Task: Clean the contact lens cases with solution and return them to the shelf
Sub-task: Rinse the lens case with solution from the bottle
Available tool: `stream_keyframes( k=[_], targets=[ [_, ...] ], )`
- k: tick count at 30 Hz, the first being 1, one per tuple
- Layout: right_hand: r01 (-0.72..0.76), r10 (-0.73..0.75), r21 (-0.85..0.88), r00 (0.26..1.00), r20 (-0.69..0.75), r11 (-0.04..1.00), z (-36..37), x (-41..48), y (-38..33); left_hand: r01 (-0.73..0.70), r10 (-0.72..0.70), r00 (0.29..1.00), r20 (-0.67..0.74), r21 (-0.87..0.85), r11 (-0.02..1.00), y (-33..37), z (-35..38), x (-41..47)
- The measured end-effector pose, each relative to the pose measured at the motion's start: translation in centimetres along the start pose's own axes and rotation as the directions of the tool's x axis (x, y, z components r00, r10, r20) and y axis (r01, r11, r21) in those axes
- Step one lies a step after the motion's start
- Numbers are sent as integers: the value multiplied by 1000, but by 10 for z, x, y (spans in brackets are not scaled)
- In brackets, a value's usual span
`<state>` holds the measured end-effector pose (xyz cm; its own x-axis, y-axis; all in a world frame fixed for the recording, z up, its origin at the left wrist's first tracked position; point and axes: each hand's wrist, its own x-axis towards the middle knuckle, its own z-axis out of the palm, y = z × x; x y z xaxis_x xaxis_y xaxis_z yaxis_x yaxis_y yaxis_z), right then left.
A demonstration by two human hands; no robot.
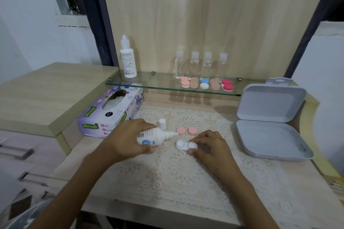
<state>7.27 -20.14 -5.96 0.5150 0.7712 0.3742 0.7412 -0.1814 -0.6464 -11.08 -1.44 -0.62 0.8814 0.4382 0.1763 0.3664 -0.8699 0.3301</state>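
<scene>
**Step in hand, as judged: rinsing the open wells with solution.**

The left hand [128, 135] grips the solution bottle [154, 135] round its body. The bottle lies nearly level, with its nozzle pointing right and ending just beside the lens case [183, 145]. The right hand [210, 147] pinches the right end of this white case and pins it to the lace mat [186, 178]. Both wells appear uncovered. The two pink caps [181, 130] lie just behind the case, and the bottle cap [162, 123] stands near them.

Recommended procedure:

1. Bring the nozzle over the nearer well before squeezing. At present it appears to sit beside the rim, not above it.
2. Tip the nozzle downward — a level bottle is likely to dribble onto the mat.
3. Squeeze gently, since the case is light and could skid.
4. Keep the nozzle from touching the plastic.
5. Hold the case flat while moving to the second well.

The glass shelf [149, 84] — where the case belongs afterwards — carries the other cases [204, 83] in a row.
</scene>
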Motion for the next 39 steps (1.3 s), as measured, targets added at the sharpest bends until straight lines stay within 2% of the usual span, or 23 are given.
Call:
stream_keyframes(
  k=[5,16,39],
  targets=[
    [6,-6,1,1000,-1,1000,-1,-2,0,-37,32,998,51,113,993,7,-3,5],
    [-5,5,11,1000,-14,1000,2,-2,1,-113,87,989,116,248,962,13,-8,13],
    [-9,9,14,1000,-10,1000,1,-1,2,-161,91,979,180,430,888,31,-14,22]
  ],
)
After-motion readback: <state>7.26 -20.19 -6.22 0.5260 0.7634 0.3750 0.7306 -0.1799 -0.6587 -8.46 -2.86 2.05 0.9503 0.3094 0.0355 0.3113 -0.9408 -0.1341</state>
